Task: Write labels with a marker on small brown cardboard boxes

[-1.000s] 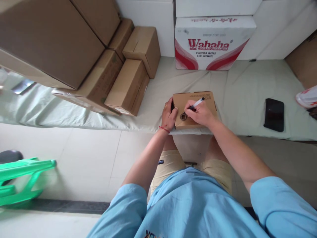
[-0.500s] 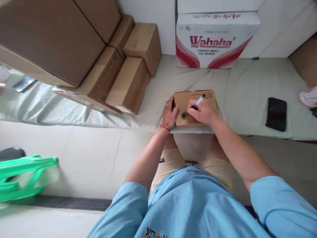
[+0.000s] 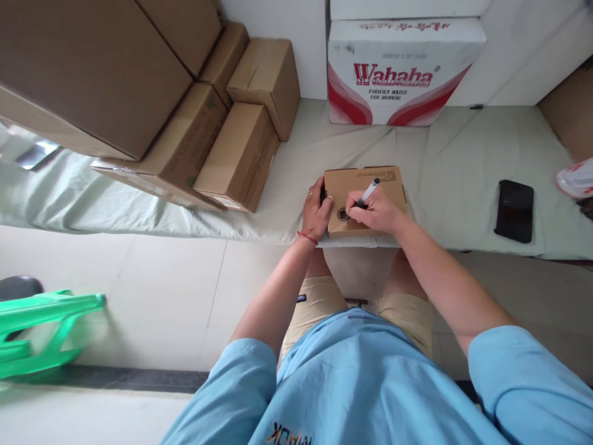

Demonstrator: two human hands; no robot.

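A small brown cardboard box (image 3: 343, 180) lies flat near the front edge of the cloth-covered table. My left hand (image 3: 317, 210) grips its left side, thumb on the top face and fingers down along the side. In my right hand (image 3: 374, 209) is a pen (image 3: 369, 190) with a pale barrel and dark end, held in a writing grip. Its tip is hidden by my fingers, close to a dark round mark (image 3: 343, 214) on the box top. Small print runs along the top face's far right part.
Several brown cartons (image 3: 236, 148) are stacked at the left. A white and red Wahaha water carton (image 3: 393, 74) stands at the back. A black phone-like object (image 3: 515, 211) lies to the right on the pale green cloth (image 3: 454, 161). A green plastic stool (image 3: 50, 334) is on the floor at left.
My right hand and the pen have shifted slightly left, nearer the dark round mark. My left hand keeps its place on the box. The whole view has moved a little.
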